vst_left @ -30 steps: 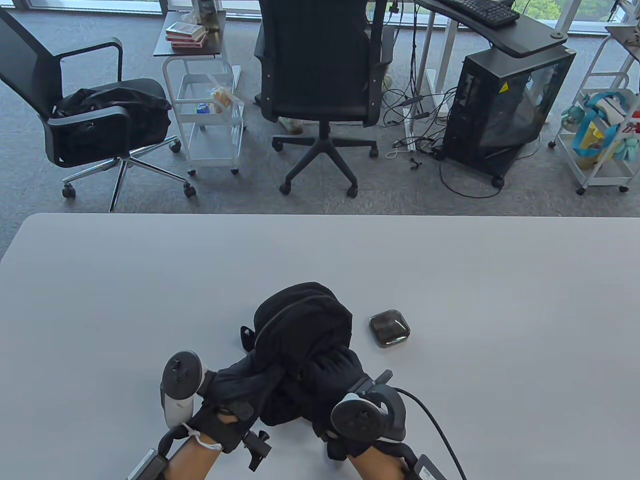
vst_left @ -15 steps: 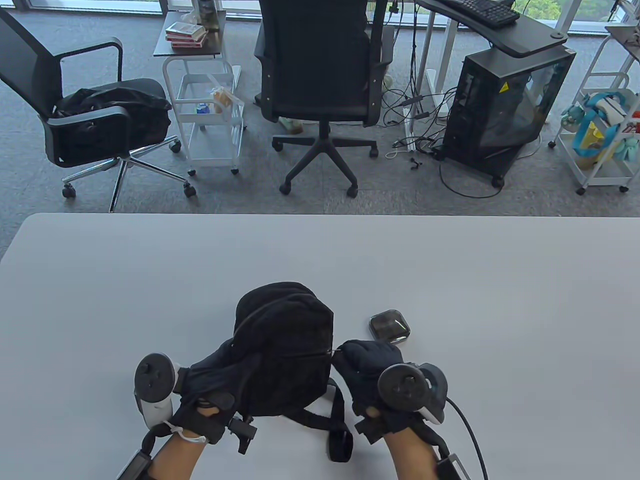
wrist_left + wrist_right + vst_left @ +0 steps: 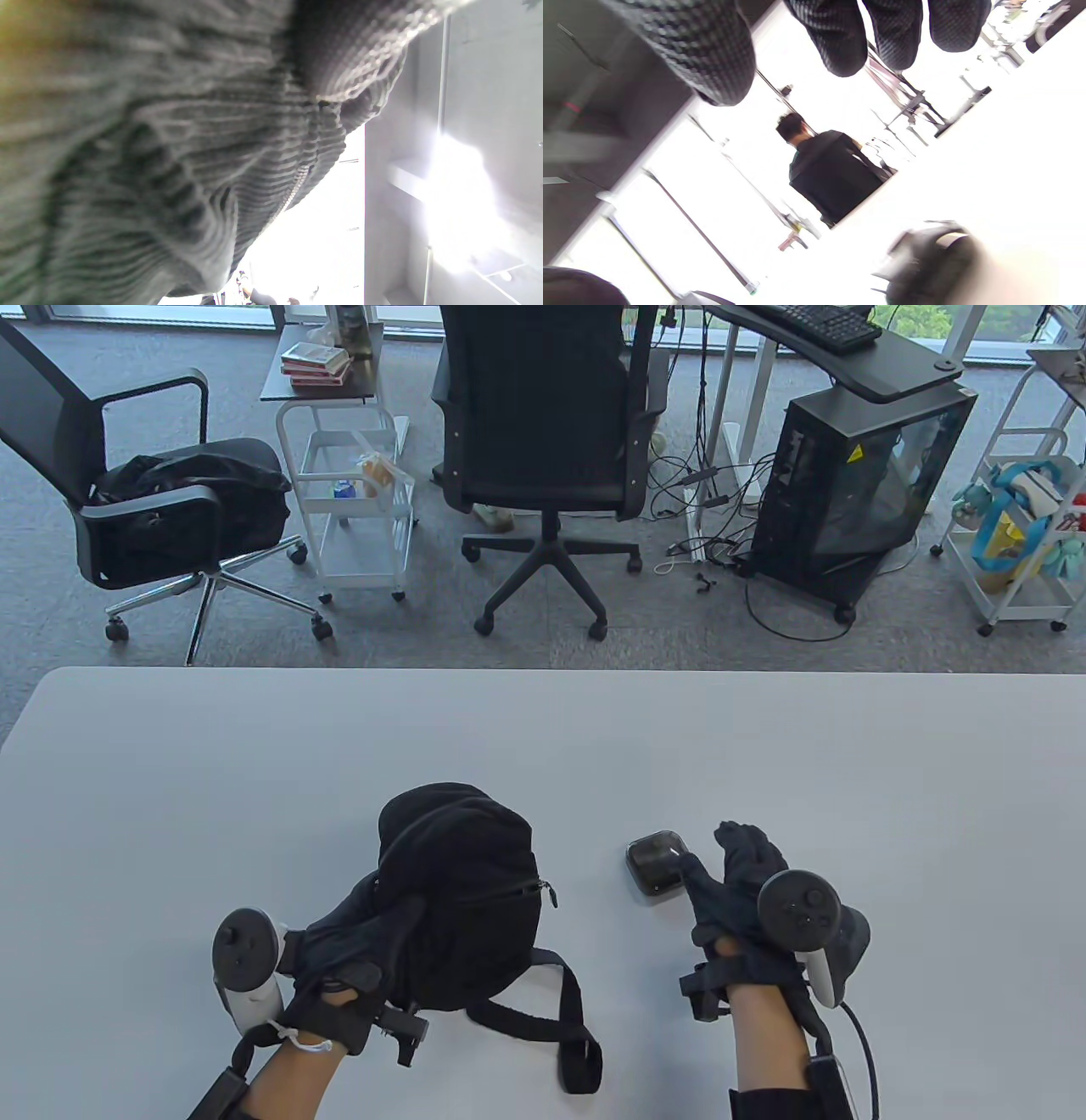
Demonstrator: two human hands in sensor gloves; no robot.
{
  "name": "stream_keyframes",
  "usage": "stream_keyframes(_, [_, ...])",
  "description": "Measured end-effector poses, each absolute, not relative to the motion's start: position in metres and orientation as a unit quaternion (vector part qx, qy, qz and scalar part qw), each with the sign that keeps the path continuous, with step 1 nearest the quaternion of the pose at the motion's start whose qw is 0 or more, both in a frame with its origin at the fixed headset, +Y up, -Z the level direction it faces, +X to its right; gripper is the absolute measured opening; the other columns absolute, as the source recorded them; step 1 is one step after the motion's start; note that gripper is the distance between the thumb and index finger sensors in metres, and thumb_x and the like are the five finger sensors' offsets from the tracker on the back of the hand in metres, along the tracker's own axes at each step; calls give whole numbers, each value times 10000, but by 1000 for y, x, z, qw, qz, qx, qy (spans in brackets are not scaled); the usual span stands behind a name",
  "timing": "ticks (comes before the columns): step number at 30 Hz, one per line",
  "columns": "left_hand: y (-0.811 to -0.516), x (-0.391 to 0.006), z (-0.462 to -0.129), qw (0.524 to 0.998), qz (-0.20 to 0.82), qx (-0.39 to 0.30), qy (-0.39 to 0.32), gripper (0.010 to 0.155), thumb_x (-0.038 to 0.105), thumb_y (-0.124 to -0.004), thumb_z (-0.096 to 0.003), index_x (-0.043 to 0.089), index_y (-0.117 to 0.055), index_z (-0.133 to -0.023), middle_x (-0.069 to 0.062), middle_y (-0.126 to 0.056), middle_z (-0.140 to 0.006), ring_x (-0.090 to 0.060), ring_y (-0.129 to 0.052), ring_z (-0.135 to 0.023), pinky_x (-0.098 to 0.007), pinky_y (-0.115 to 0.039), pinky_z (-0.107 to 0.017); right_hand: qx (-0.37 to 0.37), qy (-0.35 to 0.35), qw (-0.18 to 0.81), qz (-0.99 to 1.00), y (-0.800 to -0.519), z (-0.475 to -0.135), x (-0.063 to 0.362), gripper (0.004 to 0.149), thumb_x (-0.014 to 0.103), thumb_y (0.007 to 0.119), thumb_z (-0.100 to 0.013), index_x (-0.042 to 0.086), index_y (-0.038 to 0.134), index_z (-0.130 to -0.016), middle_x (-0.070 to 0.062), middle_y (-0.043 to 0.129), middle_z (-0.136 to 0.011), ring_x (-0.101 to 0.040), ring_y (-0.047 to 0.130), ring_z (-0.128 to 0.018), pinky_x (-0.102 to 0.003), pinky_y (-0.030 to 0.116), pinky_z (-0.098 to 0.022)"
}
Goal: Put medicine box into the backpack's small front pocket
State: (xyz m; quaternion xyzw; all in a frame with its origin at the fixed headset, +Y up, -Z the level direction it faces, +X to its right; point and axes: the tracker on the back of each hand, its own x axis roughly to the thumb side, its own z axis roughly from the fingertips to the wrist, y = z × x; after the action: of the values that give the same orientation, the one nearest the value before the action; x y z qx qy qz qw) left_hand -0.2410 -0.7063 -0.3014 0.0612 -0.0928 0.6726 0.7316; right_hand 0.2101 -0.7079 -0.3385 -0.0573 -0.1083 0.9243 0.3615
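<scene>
Black backpack [image 3: 458, 891] lies on the grey table [image 3: 254, 780], near centre-left, straps trailing toward the near edge. Left hand [image 3: 356, 942] grips its near-left side, fingers spread over the fabric; left wrist view is just blurred black fabric. Medicine box [image 3: 655, 865], dark and translucent, sits on the table just right of the backpack, not touching it. Right hand [image 3: 738, 882] is at the box's right side, fingers apart and extended, thumb against the box edge; no clamp visible.

My left hand [image 3: 356, 937] grips the backpack [image 3: 458, 891]; my right hand [image 3: 738, 882], fingers spread, reaches the medicine box [image 3: 655, 864] on the table [image 3: 543, 746].
</scene>
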Motion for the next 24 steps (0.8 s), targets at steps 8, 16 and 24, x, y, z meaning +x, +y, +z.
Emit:
stream_keyframes(8, [-705, -237, -301, 732, 672, 57, -99, 499, 395, -887, -495, 167, -841, -936, -112, -1002, -785, -442, -895, -778, -735, -562, -594, -58, 40, 246, 967, -734, -396, 180, 977, 630, 831, -495, 27, 402, -1132, -385, 402, -1098, -668, 405, -964, -786, 315, -599])
stream_keyframes(16, [-705, -238, -301, 734, 669, 53, -101, 500, 396, -886, -496, 160, -844, -935, -117, -1001, -785, -446, -895, -776, -735, -565, -592, -42, 109, 119, 986, -762, -438, 138, 1020, 675, 836, -474, 44, 384, -1137, -361, 555, -1055, -640, 558, -924, -759, 418, -604])
stream_keyframes(24, [-707, -241, -302, 732, 674, 49, -89, 502, 395, -885, -497, 156, -842, -936, -119, -1001, -784, -450, -893, -776, -734, -569, -589, -46, 64, 88, 993, -761, -440, 124, 930, 598, 883, -467, 82, 463, -1118, -334, 648, -992, -554, 818, -747, -628, 704, -468])
